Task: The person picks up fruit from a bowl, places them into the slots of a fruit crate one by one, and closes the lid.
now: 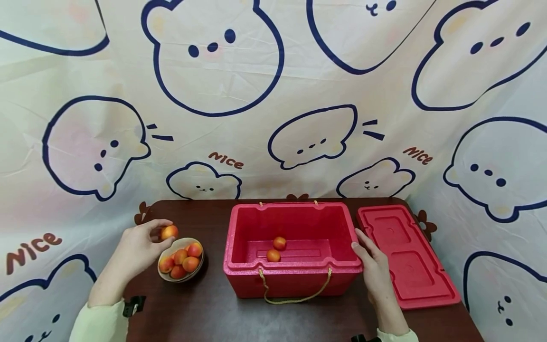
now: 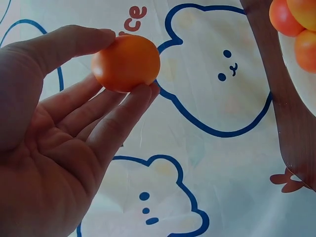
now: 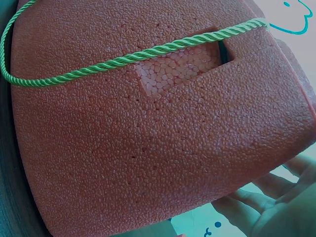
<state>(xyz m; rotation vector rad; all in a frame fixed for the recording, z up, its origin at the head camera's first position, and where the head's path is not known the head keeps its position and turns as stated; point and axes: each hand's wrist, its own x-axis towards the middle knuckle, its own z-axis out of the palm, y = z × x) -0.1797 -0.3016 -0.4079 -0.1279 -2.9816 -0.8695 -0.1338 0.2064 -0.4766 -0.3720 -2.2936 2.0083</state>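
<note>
Nearest the camera, see pale green sleeves (image 1: pixel 100 323) at the bottom edge, dark wrist strap (image 1: pixel 134 306) on the left. Behind, have a bear-print curtain (image 1: pixel 239 130) walling off the far and side edges of the dark brown table (image 1: pixel 192 313). Have a red box (image 1: pixel 248 285) mid-table, open-topped, far rim close to the table's far edge. Got plain wood from its front wall down to the bottom of frame. Have a red lid (image 1: pixel 410 256) lying flat along the table's right edge, only a narrow wedge of table between lid and box, wider toward the front.

Got the right hand (image 1: pixel 376 266) over that wedge: fingers loosely extended, touching the box's right rim. Got the left hand (image 1: pixel 138 247) at the far-left side of a bowl (image 1: pixel 180 242), pinching one orange fruit (image 1: pixel 169 232) between thumb and fingertips, gap about fruit-wide. Have a wider strip of table between bowl and box. Have piled fruit (image 1: pixel 180 256) in the bowl.

By view: from head only, can see two loose fruits (image 1: pixel 277 250) on the box floor. From right wrist only, get a recessed panel (image 3: pixel 180 71) behind the rope handle (image 3: pixel 108 64). From left wrist, get the palm side of the pinch, well apart from the bowl.
</note>
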